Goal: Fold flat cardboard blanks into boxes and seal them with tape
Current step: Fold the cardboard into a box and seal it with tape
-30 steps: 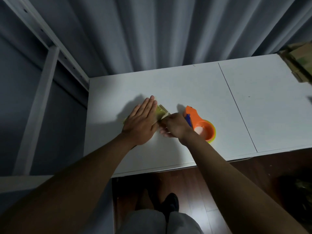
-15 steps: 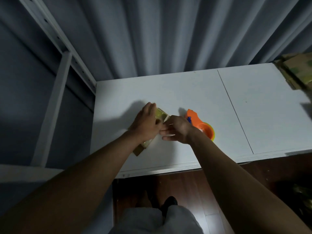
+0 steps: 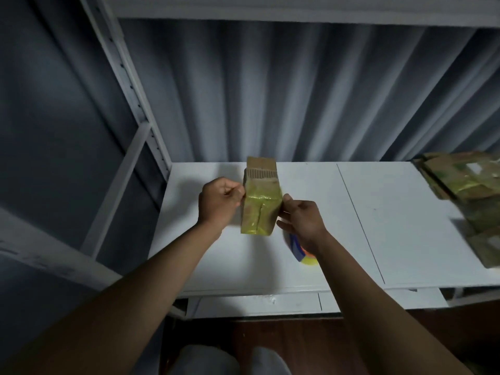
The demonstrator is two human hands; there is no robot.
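I hold the box (image 3: 260,204) off the table, left hand (image 3: 219,203) pinching its nine o'clock edge, right hand (image 3: 303,221) its three o'clock; it looks light, stiff and tape-slick, so edges are the best hold.

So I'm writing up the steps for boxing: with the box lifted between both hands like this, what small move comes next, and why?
Probably set the box back down on the table and free the right hand for the tape dispenser lying just beneath it. The far-end flap looks open and untaped, and both hands, the left hand included, are busy holding the box.
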